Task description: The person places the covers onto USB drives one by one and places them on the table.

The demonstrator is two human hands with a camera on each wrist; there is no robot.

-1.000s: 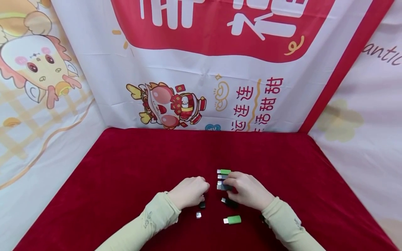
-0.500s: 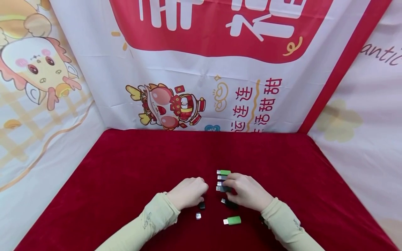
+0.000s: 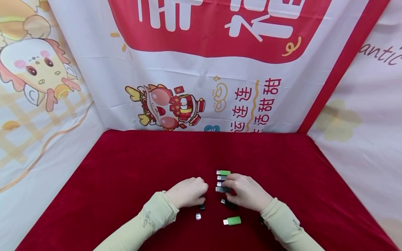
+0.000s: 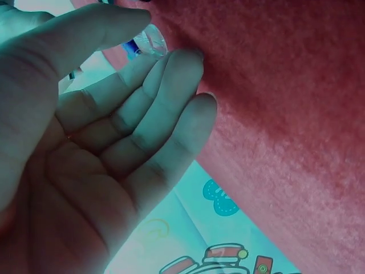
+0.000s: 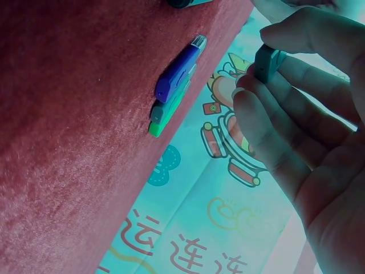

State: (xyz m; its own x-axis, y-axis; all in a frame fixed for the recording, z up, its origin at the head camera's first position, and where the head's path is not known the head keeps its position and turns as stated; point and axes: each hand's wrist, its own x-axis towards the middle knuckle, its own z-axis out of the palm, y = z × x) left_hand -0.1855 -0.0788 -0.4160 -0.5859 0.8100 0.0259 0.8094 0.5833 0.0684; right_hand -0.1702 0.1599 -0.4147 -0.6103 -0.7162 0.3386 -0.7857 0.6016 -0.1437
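Note:
In the right wrist view my right hand [image 5: 325,114] pinches a dark USB stick [image 5: 267,63] between thumb and fingertips. The head view shows its metal plug [image 3: 218,189] pointing left, toward my left hand [image 3: 187,191]. A small clear cap [image 4: 153,40] sits between the thumb and index fingertip of my left hand, which appears to pinch it. Under that hand lies a small black piece [image 3: 202,206], mostly covered. Beside my right fingers, capped sticks line up: a green one [image 3: 224,173], a grey one [image 3: 223,178] and a blue one [image 5: 178,74].
A black USB stick [image 3: 230,204] lies below my right hand. Nearer the front are an uncapped green stick [image 3: 233,221] and a loose clear cap [image 3: 198,216]. Red cloth [image 3: 141,157] covers the table, and a printed curtain [image 3: 176,66] hangs behind it.
Both hands stay almost in place. The left fingers shift slightly, covering a bit more of the black piece beneath them. The dark stick remains in my right hand.

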